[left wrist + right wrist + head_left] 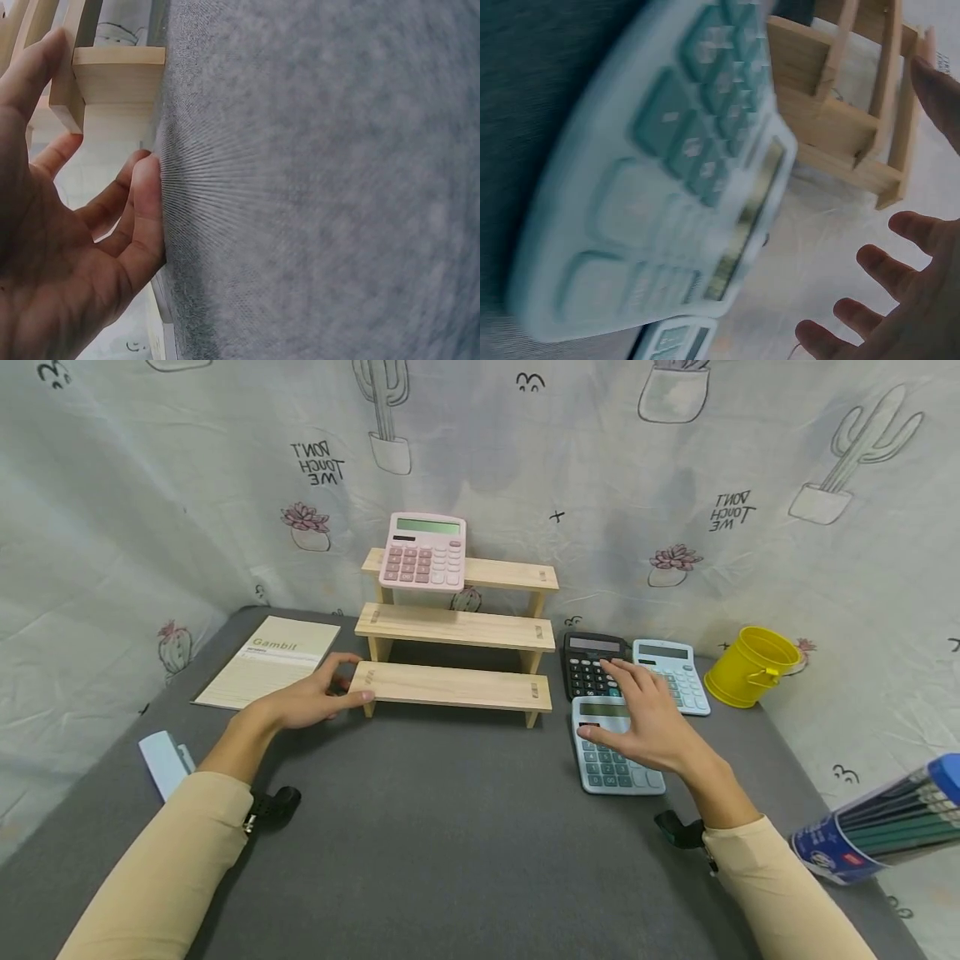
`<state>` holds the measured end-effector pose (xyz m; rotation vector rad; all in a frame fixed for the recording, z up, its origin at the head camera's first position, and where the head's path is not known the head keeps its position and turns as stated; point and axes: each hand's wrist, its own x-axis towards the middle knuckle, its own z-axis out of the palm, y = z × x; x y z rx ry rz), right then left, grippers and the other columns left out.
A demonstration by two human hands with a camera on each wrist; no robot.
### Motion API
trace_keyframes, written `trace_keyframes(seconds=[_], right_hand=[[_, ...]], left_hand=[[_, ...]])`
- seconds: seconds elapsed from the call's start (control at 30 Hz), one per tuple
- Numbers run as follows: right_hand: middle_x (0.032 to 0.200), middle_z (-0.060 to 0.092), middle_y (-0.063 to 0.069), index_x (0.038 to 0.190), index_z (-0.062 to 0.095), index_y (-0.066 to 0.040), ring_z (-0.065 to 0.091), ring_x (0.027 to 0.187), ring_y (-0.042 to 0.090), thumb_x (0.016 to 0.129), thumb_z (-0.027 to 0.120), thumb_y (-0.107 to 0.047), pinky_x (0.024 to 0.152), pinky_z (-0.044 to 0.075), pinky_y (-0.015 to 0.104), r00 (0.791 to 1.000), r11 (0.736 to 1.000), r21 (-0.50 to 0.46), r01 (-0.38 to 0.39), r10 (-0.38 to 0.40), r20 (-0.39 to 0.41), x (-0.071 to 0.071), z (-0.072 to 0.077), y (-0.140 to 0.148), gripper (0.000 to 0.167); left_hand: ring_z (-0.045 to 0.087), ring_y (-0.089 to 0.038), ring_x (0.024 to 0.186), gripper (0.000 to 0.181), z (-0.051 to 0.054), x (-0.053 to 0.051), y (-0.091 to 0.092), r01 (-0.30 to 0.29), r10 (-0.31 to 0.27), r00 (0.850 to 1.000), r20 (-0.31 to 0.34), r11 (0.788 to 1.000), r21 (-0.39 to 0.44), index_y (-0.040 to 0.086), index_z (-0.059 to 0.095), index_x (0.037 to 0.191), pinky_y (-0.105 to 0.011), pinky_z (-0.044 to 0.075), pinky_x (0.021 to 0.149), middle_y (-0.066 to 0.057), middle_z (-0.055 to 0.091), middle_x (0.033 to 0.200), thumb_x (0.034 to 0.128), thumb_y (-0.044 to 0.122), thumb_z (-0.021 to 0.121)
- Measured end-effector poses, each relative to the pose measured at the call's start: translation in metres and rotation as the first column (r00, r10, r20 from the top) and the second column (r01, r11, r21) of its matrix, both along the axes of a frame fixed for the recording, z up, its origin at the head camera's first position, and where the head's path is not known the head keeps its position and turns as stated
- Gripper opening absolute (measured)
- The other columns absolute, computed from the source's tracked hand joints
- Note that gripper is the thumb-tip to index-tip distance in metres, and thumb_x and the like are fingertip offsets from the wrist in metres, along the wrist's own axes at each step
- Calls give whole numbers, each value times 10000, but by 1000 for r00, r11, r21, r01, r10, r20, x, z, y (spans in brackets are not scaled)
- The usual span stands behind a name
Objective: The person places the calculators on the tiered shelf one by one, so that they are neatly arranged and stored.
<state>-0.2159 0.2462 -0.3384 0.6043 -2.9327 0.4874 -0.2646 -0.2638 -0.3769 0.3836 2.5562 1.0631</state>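
Note:
A three-tier wooden step rack (453,685) stands at the middle back in the head view. My left hand (311,697) grips the left end of its lowest board, thumb at the front and index finger at the end; the other fingers curl close to the table, as the left wrist view shows. A pink calculator (423,556) leans upright on the top board. Over the right-hand calculators my right hand (652,718) hovers with spread fingers, holding nothing. Below it lies a blue calculator (652,217); behind are a black calculator (581,668) and a second light-blue calculator (682,681).
Left of the rack lies a notepad (270,664), with a light-blue stapler-like object (165,760) nearer me. A yellow bucket (750,668) stands at the back right. A tub of pencils (877,827) is at the right edge. Patterned cloth (510,460) hangs behind the grey table.

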Motion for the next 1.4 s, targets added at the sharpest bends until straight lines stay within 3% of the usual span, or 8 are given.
trace_keyframes(seconds=[0.37,0.7,1.2,1.3,1.4], right_hand=[[1652,187,253,1629,207,-83,151,1491,523,873,779,-534,1135,161,738,997,999,-33,-7,9,81,5,-20,8,1050],[1668,92,270,1650,59,-106,115,1479,557,860,750,-625,1099,188,784,984,1000,-8,29,-27,177,5,-35,7,1171],[1631,-53,343,1622,7,-34,-18,1483,593,795,842,-551,1124,73,787,950,999,-38,31,-18,310,9,-36,5,1284],[1632,-89,361,1616,-1,-15,-62,1477,626,812,834,-518,1135,13,776,946,999,-22,23,-15,324,10,-35,3,1264],[1636,-132,357,1621,-16,-17,-107,1464,646,824,799,-588,1137,-36,765,936,999,34,37,-47,348,12,-34,-1,1275]], left_hand=[[589,-282,897,818,-1,0,-1,-1,1,1000,-7,1000,-3,200,91,1590,-400,468,782,-242,445,1329,1023,522,585],[595,-291,905,815,0,-1,1,-3,3,1000,-6,1000,-2,201,97,1589,-400,474,784,-240,457,1322,1022,517,590],[606,-296,952,818,1,2,1,-7,7,1000,-1,1000,11,196,104,1590,-385,487,790,-249,453,1342,1017,516,594],[603,-292,942,823,0,2,2,-12,12,1000,-4,1000,5,197,104,1592,-380,481,780,-241,455,1327,1016,524,592],[605,-292,947,823,0,2,2,-14,14,1000,-5,1000,2,195,103,1593,-379,482,780,-238,455,1322,1017,521,592]])
